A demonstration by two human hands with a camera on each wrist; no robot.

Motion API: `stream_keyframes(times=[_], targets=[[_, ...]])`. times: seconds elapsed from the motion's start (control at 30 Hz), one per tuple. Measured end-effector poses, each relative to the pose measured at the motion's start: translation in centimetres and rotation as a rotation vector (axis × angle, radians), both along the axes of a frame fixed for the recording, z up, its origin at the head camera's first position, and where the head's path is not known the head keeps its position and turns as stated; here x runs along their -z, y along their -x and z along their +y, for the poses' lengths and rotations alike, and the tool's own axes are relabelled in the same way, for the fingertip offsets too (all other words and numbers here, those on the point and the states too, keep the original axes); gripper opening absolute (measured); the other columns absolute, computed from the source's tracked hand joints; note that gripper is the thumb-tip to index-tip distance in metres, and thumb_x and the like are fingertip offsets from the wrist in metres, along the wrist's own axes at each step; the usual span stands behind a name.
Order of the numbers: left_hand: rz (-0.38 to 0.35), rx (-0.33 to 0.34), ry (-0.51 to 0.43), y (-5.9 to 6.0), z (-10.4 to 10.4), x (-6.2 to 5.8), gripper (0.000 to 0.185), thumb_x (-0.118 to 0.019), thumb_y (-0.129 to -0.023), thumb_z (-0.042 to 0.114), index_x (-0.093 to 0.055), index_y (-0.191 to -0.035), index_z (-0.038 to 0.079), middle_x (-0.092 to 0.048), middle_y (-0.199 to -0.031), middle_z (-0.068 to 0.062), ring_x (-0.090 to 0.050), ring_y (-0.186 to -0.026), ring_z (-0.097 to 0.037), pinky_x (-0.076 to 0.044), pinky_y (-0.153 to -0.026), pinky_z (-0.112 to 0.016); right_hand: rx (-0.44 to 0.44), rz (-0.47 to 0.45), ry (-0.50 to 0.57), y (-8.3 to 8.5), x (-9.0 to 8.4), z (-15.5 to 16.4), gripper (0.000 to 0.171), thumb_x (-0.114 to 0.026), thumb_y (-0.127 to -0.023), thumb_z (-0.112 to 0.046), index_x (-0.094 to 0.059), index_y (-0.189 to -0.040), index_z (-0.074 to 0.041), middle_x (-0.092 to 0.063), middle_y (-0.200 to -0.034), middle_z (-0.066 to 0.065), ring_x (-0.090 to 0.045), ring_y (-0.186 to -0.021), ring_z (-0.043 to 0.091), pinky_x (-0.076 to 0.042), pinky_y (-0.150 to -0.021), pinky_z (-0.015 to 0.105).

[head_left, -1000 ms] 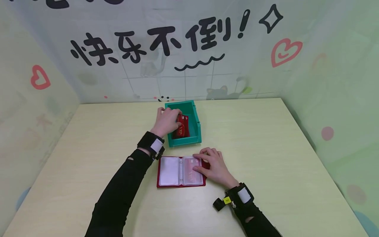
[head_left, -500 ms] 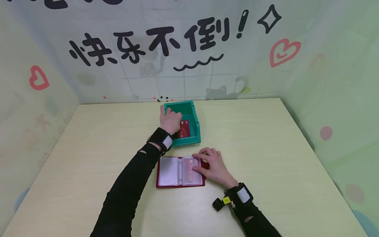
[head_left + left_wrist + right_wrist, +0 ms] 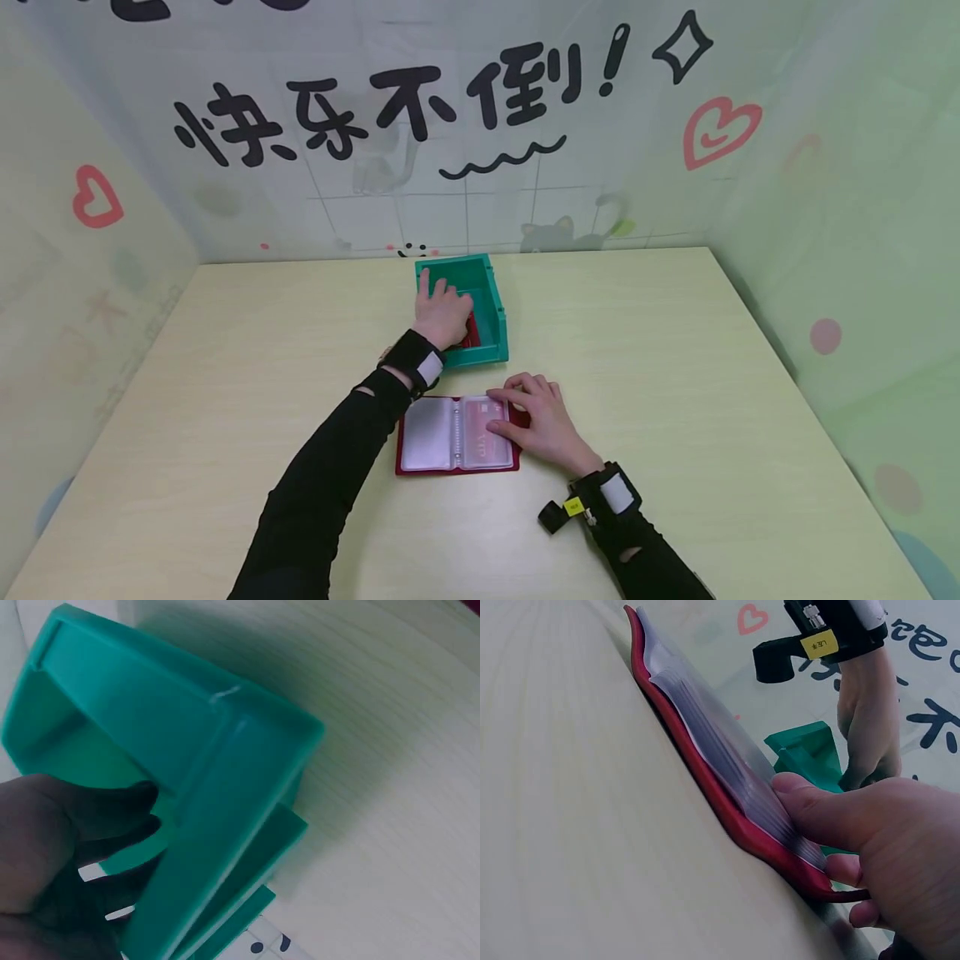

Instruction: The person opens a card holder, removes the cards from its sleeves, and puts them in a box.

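My left hand (image 3: 442, 317) reaches down into a teal plastic bin (image 3: 477, 358), over red cards (image 3: 473, 335) that it mostly covers. In the left wrist view, the fingers and thumb (image 3: 112, 806) are inside the bin (image 3: 172, 712), close to its inner wall, and no card shows between them. Nearer me, a red card album (image 3: 429, 433) lies spread on the table, a reddish card visible in its right clear sleeve. My right hand (image 3: 543, 425) grips the album's right edge; the right wrist view puts its thumb on the sleeves (image 3: 727, 757) and fingers by the red cover (image 3: 720, 814).
The pale wooden table (image 3: 675, 400) carries the bin near its back edge, with the album just in front of it. A printed fabric backdrop (image 3: 337, 217) rises behind the table and along both sides.
My left hand has moved right and lower into the bin, and covers more of the red cards than before. The right hand and the album have stayed where they were.
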State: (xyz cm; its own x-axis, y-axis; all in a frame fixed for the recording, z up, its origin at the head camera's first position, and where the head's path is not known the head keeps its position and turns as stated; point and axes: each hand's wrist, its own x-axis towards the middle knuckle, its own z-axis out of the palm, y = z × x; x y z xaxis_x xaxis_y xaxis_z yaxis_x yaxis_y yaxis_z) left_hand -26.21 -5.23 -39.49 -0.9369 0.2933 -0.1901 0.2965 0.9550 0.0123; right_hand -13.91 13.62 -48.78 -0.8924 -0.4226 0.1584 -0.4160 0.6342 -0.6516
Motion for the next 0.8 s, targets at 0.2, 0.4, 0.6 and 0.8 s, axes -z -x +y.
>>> stream_keyframes(times=[0.2,0.4,0.6,0.8], targets=[[0.166,0.019,-0.298,-3.4,-0.7,-1.1,0.023,-0.058,-0.101,0.015,-0.067,-0.119,0.004,-0.067,-0.119,-0.018,-0.056,-0.113,-0.035,-0.047,-0.105,-0.046,-0.001,0.012,0.016,0.0,-0.1,-0.2,0.046,-0.082,-0.083,-0.030,-0.071,-0.124,-0.013,-0.059,-0.120,0.008,-0.049,-0.112,0.025,-0.036,-0.097,0.046],[0.023,0.018,-0.575,-9.1,-1.7,-1.0,0.022,-0.070,-0.095,0.017,-0.070,-0.114,0.005,-0.068,-0.107,-0.011,-0.060,-0.094,-0.023,-0.059,-0.085,-0.034,0.024,0.003,0.018,0.0,-0.2,-0.2,0.045,-0.083,-0.082,-0.031,-0.071,-0.122,-0.014,-0.061,-0.118,0.007,-0.050,-0.112,0.024,-0.037,-0.097,0.046],[-0.143,-0.036,-0.692,-12.1,-2.7,1.8,0.027,-0.072,-0.093,0.017,-0.069,-0.118,0.007,-0.068,-0.110,-0.007,-0.061,-0.090,-0.018,-0.058,-0.081,-0.032,0.054,-0.027,0.003,-0.1,-0.3,-0.4,0.045,-0.083,-0.082,-0.034,-0.071,-0.121,-0.015,-0.061,-0.118,0.007,-0.050,-0.114,0.025,-0.036,-0.098,0.047],[-0.214,-0.078,-0.782,-12.9,-3.4,3.8,0.032,-0.068,-0.096,0.020,-0.066,-0.126,0.010,-0.068,-0.107,-0.005,-0.054,-0.085,-0.017,-0.049,-0.072,-0.028,0.054,-0.025,-0.006,0.0,-0.2,-0.6,0.045,-0.082,-0.082,-0.035,-0.071,-0.121,-0.016,-0.061,-0.119,0.007,-0.050,-0.114,0.025,-0.036,-0.099,0.047]])
